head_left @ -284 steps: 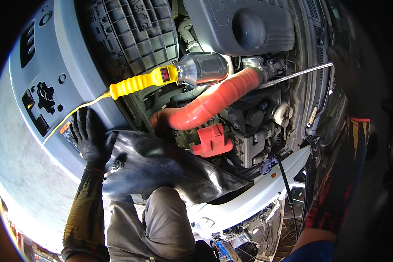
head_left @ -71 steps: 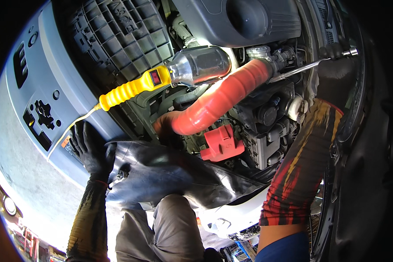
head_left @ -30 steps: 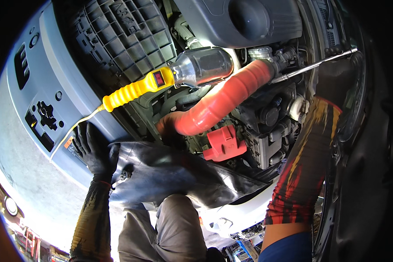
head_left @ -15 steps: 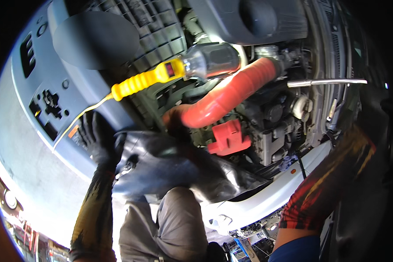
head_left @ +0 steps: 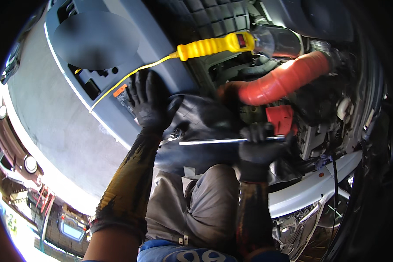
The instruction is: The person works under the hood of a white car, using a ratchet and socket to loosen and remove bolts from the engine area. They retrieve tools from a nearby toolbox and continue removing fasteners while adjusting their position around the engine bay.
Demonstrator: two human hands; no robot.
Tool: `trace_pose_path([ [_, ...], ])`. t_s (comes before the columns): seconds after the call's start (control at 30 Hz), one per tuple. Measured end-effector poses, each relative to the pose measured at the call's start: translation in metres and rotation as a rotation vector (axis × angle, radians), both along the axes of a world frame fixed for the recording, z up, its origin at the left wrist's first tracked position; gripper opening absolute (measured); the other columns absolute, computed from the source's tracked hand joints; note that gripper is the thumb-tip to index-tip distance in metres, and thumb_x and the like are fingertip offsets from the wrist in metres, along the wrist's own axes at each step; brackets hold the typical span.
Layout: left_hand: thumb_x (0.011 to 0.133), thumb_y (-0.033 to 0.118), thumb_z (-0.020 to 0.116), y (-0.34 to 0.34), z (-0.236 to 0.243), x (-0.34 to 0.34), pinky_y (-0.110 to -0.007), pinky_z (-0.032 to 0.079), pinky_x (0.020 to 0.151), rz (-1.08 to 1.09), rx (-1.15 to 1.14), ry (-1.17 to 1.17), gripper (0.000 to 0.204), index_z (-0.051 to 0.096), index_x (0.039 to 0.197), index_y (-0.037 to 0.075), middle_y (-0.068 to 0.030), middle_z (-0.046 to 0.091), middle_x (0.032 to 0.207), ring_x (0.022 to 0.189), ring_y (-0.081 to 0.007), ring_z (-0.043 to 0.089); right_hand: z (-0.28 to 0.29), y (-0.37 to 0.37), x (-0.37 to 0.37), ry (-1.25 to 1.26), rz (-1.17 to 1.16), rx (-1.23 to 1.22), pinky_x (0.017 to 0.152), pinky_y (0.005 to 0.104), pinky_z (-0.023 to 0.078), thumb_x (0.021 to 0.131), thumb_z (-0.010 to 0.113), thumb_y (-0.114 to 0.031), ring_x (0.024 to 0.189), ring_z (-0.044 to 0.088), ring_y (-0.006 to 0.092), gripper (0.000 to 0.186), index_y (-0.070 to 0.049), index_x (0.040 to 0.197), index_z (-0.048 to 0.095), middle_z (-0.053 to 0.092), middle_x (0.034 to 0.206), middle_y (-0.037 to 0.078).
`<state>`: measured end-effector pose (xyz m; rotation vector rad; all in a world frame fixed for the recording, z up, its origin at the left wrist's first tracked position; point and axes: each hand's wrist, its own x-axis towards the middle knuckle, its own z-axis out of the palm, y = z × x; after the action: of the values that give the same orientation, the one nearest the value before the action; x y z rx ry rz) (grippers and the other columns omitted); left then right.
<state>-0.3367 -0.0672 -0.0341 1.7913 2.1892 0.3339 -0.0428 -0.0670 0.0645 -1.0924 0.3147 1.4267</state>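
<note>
My left hand (head_left: 149, 101), in a black glove, rests spread and flat on a grey-blue panel (head_left: 122, 72) beside an orange label. My right hand (head_left: 260, 148), also black-gloved, is closed round a long shiny metal bar (head_left: 212, 142) above my knees. The bar lies nearly level and points left, over a black sheet (head_left: 205, 115). On that sheet, near my left wrist, is a small metal tool with a round head (head_left: 176, 133); its exact kind is unclear. A yellow work lamp (head_left: 216, 46) with a clear head and yellow cord lies beyond my hands.
A thick red hose (head_left: 284, 83) curves through the engine bay. Below it sits a red plastic piece (head_left: 280, 118), partly behind my right hand. A ribbed dark part (head_left: 214, 19) lies at the far side; a pale bumper-like edge (head_left: 310, 185) runs at the near right.
My right hand has come from the far right to the middle, bringing the metal bar with it. The whole view has shifted, so the engine bay sits further right. My left hand stays on the panel.
</note>
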Motion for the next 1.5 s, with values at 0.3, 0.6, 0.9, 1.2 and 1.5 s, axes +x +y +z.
trace_pose_path([
  [0.3,0.085,0.054,0.082,0.001,0.003,0.001,-0.063,0.015,0.13,-0.072,0.138,0.036,0.107,0.032,0.169,0.009,-0.0234,0.033,0.172,0.161,-0.0476,0.023,-0.034,-0.074,0.003,-1.532,1.019,0.03,0.083,0.0426,0.054,0.098,0.068,-0.014,0.088,0.067,0.0306,0.01,-0.005,0.102,0.07,0.07,0.091,0.013],
  [0.6,0.087,0.061,0.076,-0.001,-0.005,-0.001,-0.063,0.017,0.13,-0.052,0.115,0.062,0.107,0.031,0.169,0.009,-0.0224,0.032,0.173,0.162,-0.0474,0.023,0.031,0.143,0.156,-1.89,0.925,0.027,0.089,0.0415,0.057,0.11,0.064,-0.028,0.103,0.074,0.0297,0.028,-0.004,0.121,0.071,0.075,0.112,0.018],
  [0.9,0.087,0.061,0.075,-0.001,-0.004,-0.001,-0.061,0.016,0.131,-0.039,0.104,0.048,0.106,0.032,0.169,0.009,-0.0224,0.031,0.174,0.162,-0.0474,0.022,0.023,0.265,0.251,-2.373,1.34,-0.104,0.087,0.0489,0.055,0.103,0.067,-0.032,0.102,0.072,0.0438,0.03,-0.004,0.109,0.072,0.075,0.103,0.022],
  [1.2,0.085,0.059,0.078,0.0,0.0,0.001,-0.062,0.018,0.13,-0.039,0.116,0.044,0.107,0.033,0.169,0.01,-0.0216,0.032,0.173,0.161,-0.0472,0.025,0.012,0.259,0.263,-2.344,1.287,0.073,0.085,0.0541,0.053,0.103,0.065,-0.033,0.101,0.068,0.0486,0.029,-0.004,0.107,0.069,0.072,0.103,0.026],
  [1.5,0.088,0.061,0.077,0.001,0.001,0.001,-0.061,0.015,0.132,-0.04,0.124,0.013,0.105,0.033,0.168,0.009,-0.0232,0.032,0.173,0.161,-0.0475,0.024,0.006,0.254,0.266,-2.377,1.312,-0.002,0.088,0.0602,0.053,0.105,0.057,-0.039,0.103,0.067,0.0506,0.03,-0.011,0.113,0.066,0.073,0.107,0.024],
])
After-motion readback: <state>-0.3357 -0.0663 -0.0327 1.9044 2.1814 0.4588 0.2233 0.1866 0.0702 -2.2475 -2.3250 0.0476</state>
